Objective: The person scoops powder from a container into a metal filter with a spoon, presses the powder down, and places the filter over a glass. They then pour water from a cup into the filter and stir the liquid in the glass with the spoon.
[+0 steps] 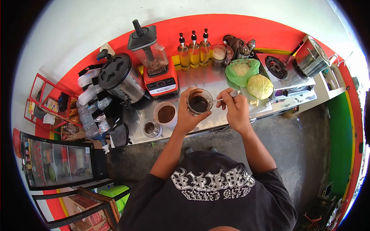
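A clear glass (pixel 199 101) with dark brown liquid in it is held up near the counter's front edge, with my left hand (pixel 189 115) wrapped round its side. In my right hand (pixel 233 106) is the handle of a metal spoon (pixel 214 101), pinched between thumb and fingers, its far end inside the glass. Left of my left hand, a white tub (pixel 165 114) holds brown powder. A small glass jar (pixel 152 129) with some brown contents stands beside the tub.
On the steel counter (pixel 192 79) are a red blender (pixel 161 82), a large steel container (pixel 121 79) and three oil bottles (pixel 194 50). A green bag (pixel 241 72), a cabbage (pixel 260 86) and a gas stove (pixel 287 71) with a pot (pixel 313 57) are at right.
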